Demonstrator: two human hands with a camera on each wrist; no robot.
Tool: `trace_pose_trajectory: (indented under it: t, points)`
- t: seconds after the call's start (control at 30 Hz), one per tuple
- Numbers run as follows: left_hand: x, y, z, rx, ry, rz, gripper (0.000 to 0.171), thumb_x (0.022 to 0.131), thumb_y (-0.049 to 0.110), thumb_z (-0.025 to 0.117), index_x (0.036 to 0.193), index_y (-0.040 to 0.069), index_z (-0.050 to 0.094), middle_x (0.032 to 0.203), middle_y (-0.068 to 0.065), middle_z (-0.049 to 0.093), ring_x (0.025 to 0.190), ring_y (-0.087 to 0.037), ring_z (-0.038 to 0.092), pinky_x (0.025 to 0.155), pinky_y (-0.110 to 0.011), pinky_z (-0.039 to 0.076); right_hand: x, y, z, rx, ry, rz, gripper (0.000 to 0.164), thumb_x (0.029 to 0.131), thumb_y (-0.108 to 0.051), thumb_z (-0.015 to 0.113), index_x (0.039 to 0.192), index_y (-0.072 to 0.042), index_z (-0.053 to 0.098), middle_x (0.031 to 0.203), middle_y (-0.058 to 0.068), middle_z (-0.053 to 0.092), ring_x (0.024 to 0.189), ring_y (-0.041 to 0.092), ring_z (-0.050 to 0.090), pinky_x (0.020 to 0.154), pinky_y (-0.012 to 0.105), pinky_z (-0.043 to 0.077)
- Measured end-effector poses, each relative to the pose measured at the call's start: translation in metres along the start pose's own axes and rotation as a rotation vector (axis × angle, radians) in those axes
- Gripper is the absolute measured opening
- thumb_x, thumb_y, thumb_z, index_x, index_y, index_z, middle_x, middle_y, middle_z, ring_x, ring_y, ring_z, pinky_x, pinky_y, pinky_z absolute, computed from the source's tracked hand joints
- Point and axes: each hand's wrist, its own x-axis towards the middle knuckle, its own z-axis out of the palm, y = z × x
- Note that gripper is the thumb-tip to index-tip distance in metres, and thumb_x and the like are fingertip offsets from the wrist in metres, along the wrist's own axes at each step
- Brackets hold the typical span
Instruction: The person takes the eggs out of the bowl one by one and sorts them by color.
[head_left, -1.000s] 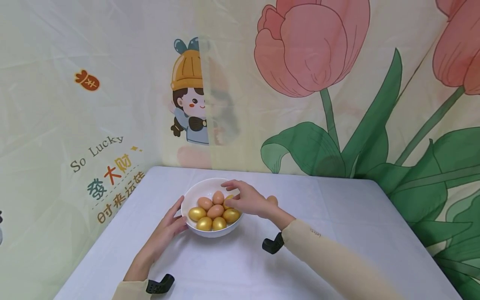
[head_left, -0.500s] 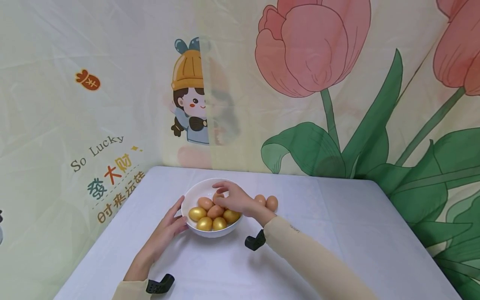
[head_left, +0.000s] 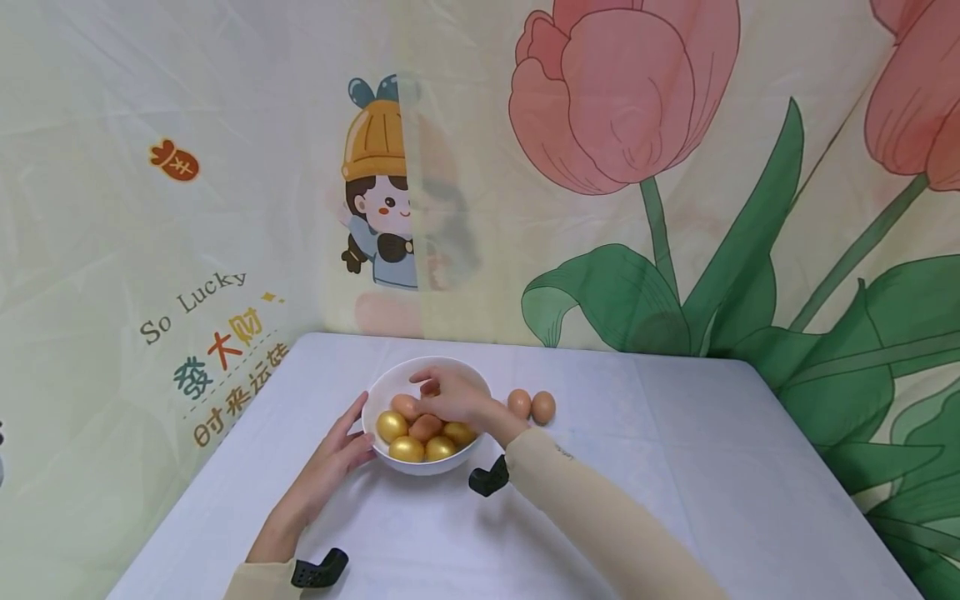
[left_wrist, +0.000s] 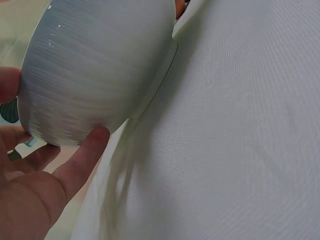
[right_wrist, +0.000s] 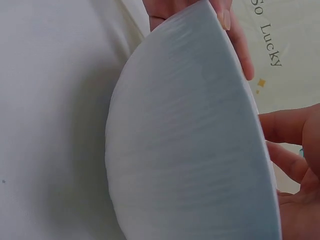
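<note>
In the head view a white bowl (head_left: 426, 468) holds several gold eggs (head_left: 392, 427) and brown eggs (head_left: 405, 407). My left hand (head_left: 337, 450) grips its left side; the left wrist view shows the thumb (left_wrist: 90, 150) pressed against the outer wall and other fingers near the rim. Inside the bowl, my right hand (head_left: 454, 395) has its fingers bent around a brown egg at the back, mostly covered by the hand. From the right wrist, the bowl wall (right_wrist: 185, 130) hides the fingertips.
Two brown eggs (head_left: 531, 406) lie side by side on the white tablecloth (head_left: 645, 467), right of the bowl. Behind the table hangs a printed backdrop (head_left: 465, 167) with tulips and a cartoon figure. Black wrist cameras (head_left: 321, 568) sit on both wrists.
My right hand has moved left across the bowl, from over a gold egg to the brown egg at the back. Eggs inside have shifted slightly. The left hand stays put.
</note>
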Motion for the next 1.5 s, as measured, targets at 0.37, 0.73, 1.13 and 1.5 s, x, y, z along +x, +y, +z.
trace_pose_trajectory:
  t: [0.37, 0.73, 1.13, 1.5]
  points:
    - [0.001, 0.001, 0.001, -0.015, -0.008, 0.010, 0.070, 0.112, 0.022, 0.050, 0.173, 0.027, 0.014, 0.178, -0.015, 0.007, 0.150, -0.046, 0.041, 0.117, -0.051, 0.051, 0.008, 0.005, 0.017, -0.006, -0.009, -0.002, 0.042, 0.101, -0.022, 0.075, 0.141, -0.016, 0.067, 0.132, 0.005, 0.068, 0.105, 0.015, 0.060, 0.097, 0.028, 0.056]
    - [0.000, 0.001, 0.001, -0.007, -0.005, 0.001, 0.072, 0.112, 0.024, 0.052, 0.173, 0.027, 0.013, 0.178, -0.016, 0.006, 0.150, -0.046, 0.041, 0.117, -0.053, 0.050, 0.017, 0.008, 0.032, -0.077, 0.059, -0.066, 0.052, 0.094, -0.005, 0.075, 0.145, -0.010, 0.064, 0.127, 0.007, 0.070, 0.103, 0.019, 0.064, 0.089, 0.024, 0.058]
    - [0.000, 0.000, 0.001, -0.003, -0.001, 0.011, 0.072, 0.112, 0.026, 0.052, 0.173, 0.026, 0.014, 0.178, -0.015, 0.007, 0.149, -0.045, 0.043, 0.117, -0.052, 0.051, 0.027, 0.008, 0.039, -0.230, 0.129, -0.107, 0.047, 0.096, -0.022, 0.079, 0.140, -0.011, 0.066, 0.128, 0.005, 0.071, 0.118, 0.021, 0.064, 0.110, 0.030, 0.052]
    - [-0.001, -0.002, 0.002, 0.021, 0.014, 0.015, 0.070, 0.112, 0.025, 0.051, 0.173, 0.026, 0.015, 0.179, -0.012, 0.008, 0.149, -0.044, 0.044, 0.115, -0.046, 0.053, 0.029, 0.008, 0.042, -0.282, 0.160, -0.135, 0.043, 0.094, -0.021, 0.080, 0.134, -0.011, 0.068, 0.122, 0.006, 0.072, 0.112, 0.018, 0.064, 0.102, 0.027, 0.055]
